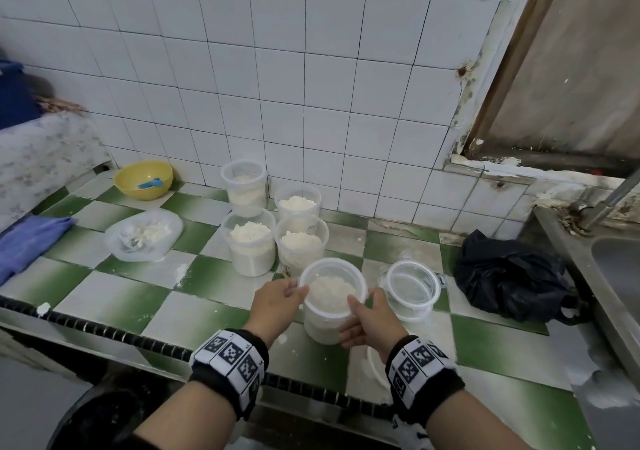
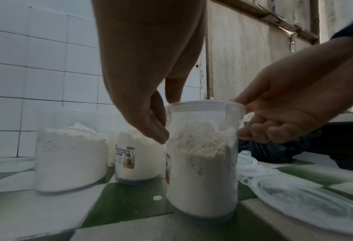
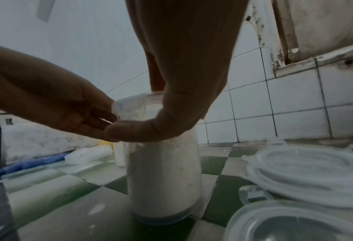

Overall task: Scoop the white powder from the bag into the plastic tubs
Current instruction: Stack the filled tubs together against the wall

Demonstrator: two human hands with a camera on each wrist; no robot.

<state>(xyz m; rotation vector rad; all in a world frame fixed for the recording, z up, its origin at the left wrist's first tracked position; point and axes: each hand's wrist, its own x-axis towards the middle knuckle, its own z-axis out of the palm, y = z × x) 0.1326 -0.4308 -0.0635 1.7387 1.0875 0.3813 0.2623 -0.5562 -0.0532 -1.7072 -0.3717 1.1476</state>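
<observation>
A clear plastic tub [image 1: 322, 328] nearly full of white powder stands on the green and white tiled counter [image 1: 114, 297] near its front edge. My left hand [image 1: 294, 292] pinches the tub's rim on the left, thumb on top. My right hand [image 1: 360, 311] grips its right side, thumb curled round the wall. In the left wrist view the tub [image 2: 202, 171] stands upright with my left hand [image 2: 161, 114] at a rim flap and my right hand [image 2: 254, 120] opposite. The right wrist view shows my right hand [image 3: 150, 132] wrapped round the tub [image 3: 163, 176]. The powder bag [image 1: 143, 235] lies open at the left.
Several filled tubs [image 1: 251, 245] stand behind, against the tiled wall. Clear lids [image 1: 412, 287] are stacked just right of the held tub. A yellow bowl [image 1: 143, 179] holds a blue scoop [image 1: 150, 183]. A black plastic bag [image 1: 512, 276], a steel sink [image 1: 616, 276] and a blue cloth [image 1: 31, 238] lie around.
</observation>
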